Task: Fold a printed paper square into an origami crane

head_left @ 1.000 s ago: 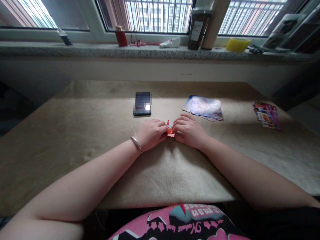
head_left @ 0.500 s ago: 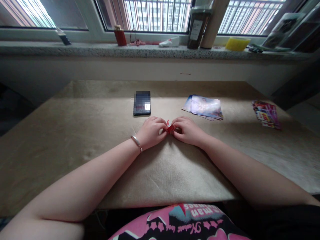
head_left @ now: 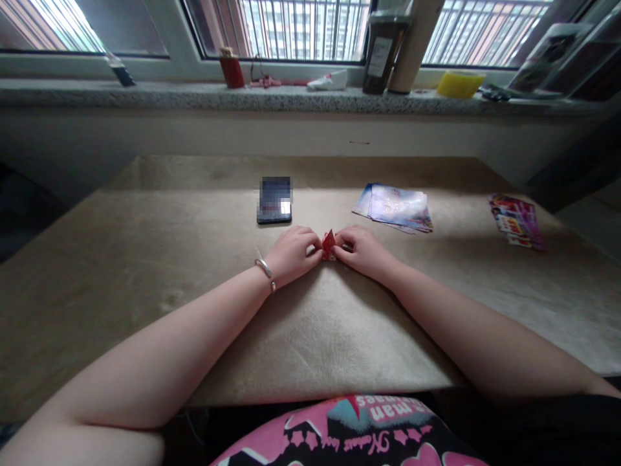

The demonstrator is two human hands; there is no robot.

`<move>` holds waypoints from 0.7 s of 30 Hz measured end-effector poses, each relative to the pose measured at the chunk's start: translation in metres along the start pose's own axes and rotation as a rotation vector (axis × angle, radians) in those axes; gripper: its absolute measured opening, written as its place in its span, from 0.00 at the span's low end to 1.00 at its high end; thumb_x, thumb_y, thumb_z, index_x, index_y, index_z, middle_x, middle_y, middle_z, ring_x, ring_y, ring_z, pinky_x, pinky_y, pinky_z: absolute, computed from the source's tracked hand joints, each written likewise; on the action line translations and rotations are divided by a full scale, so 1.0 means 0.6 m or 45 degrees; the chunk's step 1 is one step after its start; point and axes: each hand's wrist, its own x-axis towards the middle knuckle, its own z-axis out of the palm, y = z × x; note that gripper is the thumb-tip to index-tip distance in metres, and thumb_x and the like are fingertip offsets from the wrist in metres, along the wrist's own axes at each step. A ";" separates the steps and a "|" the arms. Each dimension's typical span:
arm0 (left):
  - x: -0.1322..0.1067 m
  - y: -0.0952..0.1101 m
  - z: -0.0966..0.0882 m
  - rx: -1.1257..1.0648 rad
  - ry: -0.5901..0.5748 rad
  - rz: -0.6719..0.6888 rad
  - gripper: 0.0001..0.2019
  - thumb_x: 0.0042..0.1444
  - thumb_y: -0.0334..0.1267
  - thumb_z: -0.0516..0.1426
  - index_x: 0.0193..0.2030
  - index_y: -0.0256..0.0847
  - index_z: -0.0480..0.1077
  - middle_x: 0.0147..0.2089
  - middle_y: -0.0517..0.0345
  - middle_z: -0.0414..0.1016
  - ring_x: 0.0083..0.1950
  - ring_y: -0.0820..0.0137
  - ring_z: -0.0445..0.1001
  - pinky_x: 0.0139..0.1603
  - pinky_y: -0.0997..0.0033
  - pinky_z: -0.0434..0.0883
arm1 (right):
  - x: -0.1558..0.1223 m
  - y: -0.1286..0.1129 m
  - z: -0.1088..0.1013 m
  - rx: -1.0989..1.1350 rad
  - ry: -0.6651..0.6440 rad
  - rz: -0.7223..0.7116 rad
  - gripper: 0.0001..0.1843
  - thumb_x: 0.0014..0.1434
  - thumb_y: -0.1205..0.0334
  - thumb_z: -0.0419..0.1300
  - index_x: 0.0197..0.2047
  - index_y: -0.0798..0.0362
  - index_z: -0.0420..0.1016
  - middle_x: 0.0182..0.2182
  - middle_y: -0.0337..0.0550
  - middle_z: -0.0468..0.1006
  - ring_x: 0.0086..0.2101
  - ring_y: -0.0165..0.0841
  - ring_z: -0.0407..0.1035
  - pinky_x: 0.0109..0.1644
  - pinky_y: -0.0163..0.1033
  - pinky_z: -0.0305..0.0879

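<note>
Between my two hands, just over the table, is a small folded piece of red paper (head_left: 328, 246) with a pointed top and some white at its lower edge. My left hand (head_left: 297, 251) pinches its left side with thumb and fingertips. From the right, my right hand (head_left: 363, 251) pinches the opposite side. A silver bangle (head_left: 263, 266) is on my left wrist. Behind my left hand lies a dark phone-like device (head_left: 274, 199), its screen blurred out. A stack of printed bluish-purple sheets (head_left: 398, 206) rests behind my right hand.
The beige table (head_left: 165, 259) reaches back to the wall below the window sill (head_left: 179, 98). Colourful red and pink printed cards (head_left: 517, 221) lie at the far right. On the sill stand a red holder (head_left: 231, 68), a dark jar (head_left: 382, 55) and a yellow roll (head_left: 460, 84).
The red paper has turned between my fingers and now shows a taller, pointed face. My fingers have shifted slightly on it; the other things on the table stay put.
</note>
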 end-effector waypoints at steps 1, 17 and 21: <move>0.000 0.000 0.001 0.001 -0.006 -0.014 0.05 0.55 0.33 0.56 0.29 0.37 0.72 0.35 0.55 0.73 0.40 0.69 0.70 0.47 0.67 0.67 | 0.000 0.001 0.001 0.002 0.001 -0.008 0.07 0.54 0.66 0.59 0.25 0.53 0.71 0.28 0.42 0.76 0.33 0.33 0.67 0.40 0.38 0.61; -0.001 0.000 -0.005 0.044 -0.027 0.007 0.06 0.56 0.38 0.58 0.32 0.37 0.72 0.35 0.55 0.75 0.39 0.68 0.71 0.43 0.70 0.66 | -0.002 -0.003 0.005 -0.066 0.058 -0.013 0.05 0.51 0.66 0.59 0.24 0.52 0.67 0.31 0.44 0.76 0.37 0.35 0.67 0.44 0.40 0.62; -0.008 -0.003 -0.016 0.106 -0.050 0.106 0.07 0.58 0.38 0.56 0.38 0.37 0.72 0.35 0.56 0.76 0.36 0.69 0.73 0.37 0.72 0.68 | -0.002 -0.003 0.003 -0.079 0.048 0.012 0.05 0.51 0.66 0.59 0.25 0.52 0.68 0.31 0.44 0.76 0.36 0.35 0.67 0.43 0.40 0.62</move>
